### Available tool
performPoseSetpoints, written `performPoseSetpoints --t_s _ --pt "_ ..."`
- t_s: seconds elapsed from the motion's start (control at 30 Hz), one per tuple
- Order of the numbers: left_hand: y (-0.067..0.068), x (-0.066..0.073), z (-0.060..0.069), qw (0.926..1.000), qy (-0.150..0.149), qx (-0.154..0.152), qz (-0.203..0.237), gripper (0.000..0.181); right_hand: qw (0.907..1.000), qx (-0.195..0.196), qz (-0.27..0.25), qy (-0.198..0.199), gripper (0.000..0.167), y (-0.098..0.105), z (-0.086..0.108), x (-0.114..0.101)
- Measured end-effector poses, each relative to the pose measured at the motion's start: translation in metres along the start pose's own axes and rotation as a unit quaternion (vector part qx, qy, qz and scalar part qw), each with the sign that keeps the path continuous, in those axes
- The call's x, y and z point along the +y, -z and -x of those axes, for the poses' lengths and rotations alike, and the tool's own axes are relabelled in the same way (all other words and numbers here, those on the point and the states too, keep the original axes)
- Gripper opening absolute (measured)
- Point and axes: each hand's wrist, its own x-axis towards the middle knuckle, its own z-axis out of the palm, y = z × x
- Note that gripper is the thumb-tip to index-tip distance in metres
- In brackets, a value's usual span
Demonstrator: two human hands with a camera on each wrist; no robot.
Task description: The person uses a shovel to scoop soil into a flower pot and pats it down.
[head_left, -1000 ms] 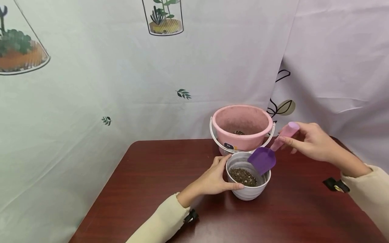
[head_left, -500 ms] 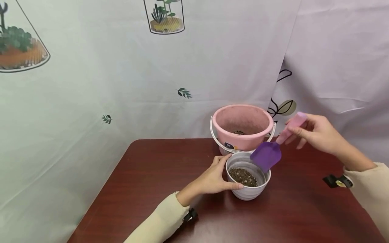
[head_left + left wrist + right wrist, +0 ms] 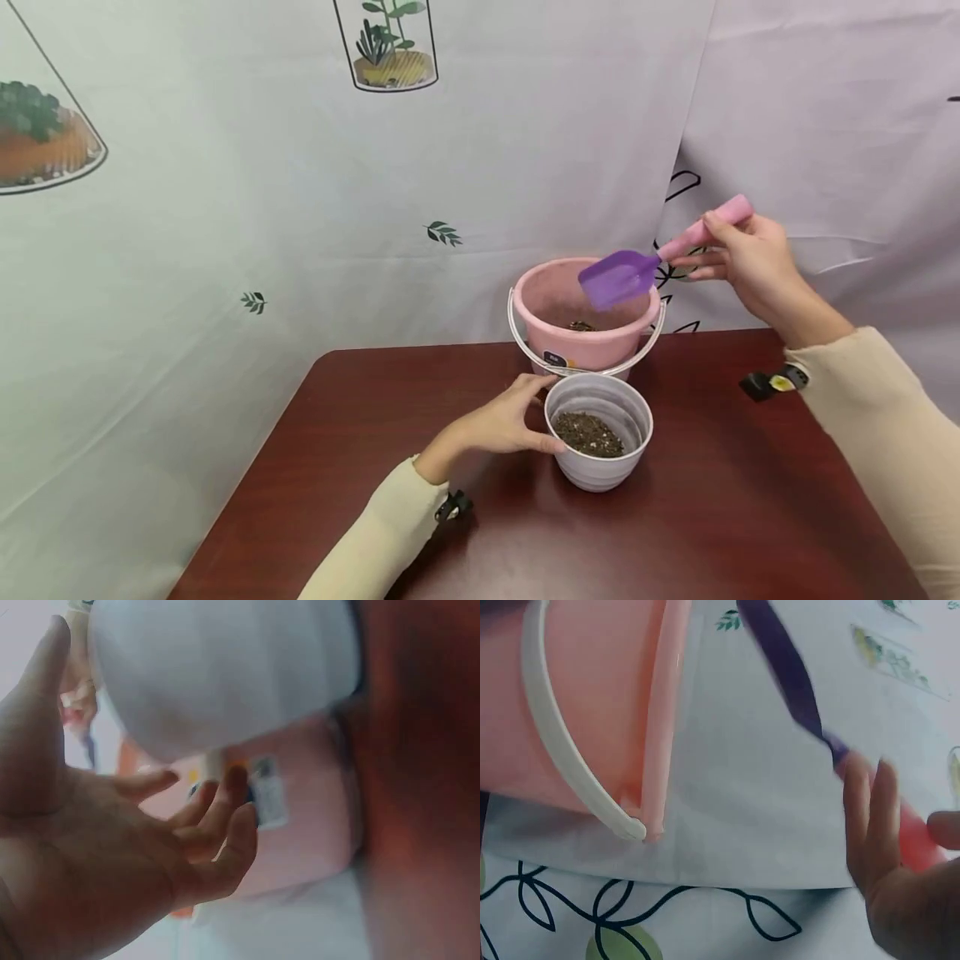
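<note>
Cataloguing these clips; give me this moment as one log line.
right hand: holds scoop higher than bucket | left hand: beside pot, not gripping | pot: upright, soil inside | bucket: behind pot

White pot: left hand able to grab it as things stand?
Likely yes: the left hand is right beside the white pot, with nothing visible between them; the pink bucket stands behind the pot.
</note>
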Motion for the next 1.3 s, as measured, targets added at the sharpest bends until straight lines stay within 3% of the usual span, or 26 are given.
performPoseSetpoints --t_s 0.07,0.13,0.2,0.27,0.33,0.4,0.5,0.53,0.63,0.73,0.93,1.1,1.3 --pt "0.009 0.003 -0.002 0.9999 -0.004 0.01 0.009 0.086 0.9981 0.05 0.036 -0.003 0.023 -0.002 -0.013 0.006" --pt "0.017 0.007 -0.007 0.9986 -0.007 0.046 0.024 0.077 0.9913 0.098 0.087 -0.015 0.023 -0.005 -0.025 0.015" --pt "0.022 0.01 -0.013 0.9934 -0.01 0.106 0.041 0.068 0.9818 0.128 0.134 -0.039 0.023 -0.008 -0.036 0.027" --pt "0.025 0.01 -0.021 0.9821 -0.003 0.179 0.059 0.061 0.9719 0.134 0.182 -0.068 0.024 -0.011 -0.044 0.04" --pt "0.027 0.007 -0.03 0.9653 0.018 0.251 0.071 0.057 0.9507 0.123 0.275 -0.074 0.025 -0.016 -0.051 0.055" --pt "0.029 0.003 -0.04 0.9477 0.048 0.304 0.085 0.058 0.9216 0.101 0.369 -0.067 0.028 -0.021 -0.057 0.069" --pt "0.028 -0.004 -0.052 0.9258 0.082 0.355 0.1 0.061 0.8702 0.062 0.487 -0.047 0.03 -0.029 -0.065 0.089" --pt "0.027 -0.006 -0.056 0.9211 0.088 0.364 0.104 0.063 0.8634 0.048 0.5 -0.043 0.03 -0.032 -0.067 0.095" --pt "0.024 -0.013 -0.064 0.9141 0.088 0.376 0.123 0.064 0.8612 0.01 0.506 -0.046 0.029 -0.039 -0.072 0.109" --pt "0.02 -0.017 -0.068 0.914 0.089 0.368 0.146 0.068 0.863 -0.006 0.503 -0.051 0.027 -0.044 -0.075 0.119" --pt "0.018 -0.017 -0.067 0.9117 0.086 0.357 0.184 0.068 0.851 -0.044 0.516 -0.085 0.024 -0.044 -0.076 0.126" --pt "0.021 -0.015 -0.067 0.9146 0.091 0.353 0.175 0.068 0.8548 -0.064 0.504 -0.107 0.024 -0.043 -0.077 0.122" --pt "0.024 -0.017 -0.069 0.9189 0.087 0.348 0.164 0.067 0.8466 -0.078 0.515 -0.109 0.028 -0.037 -0.08 0.123"
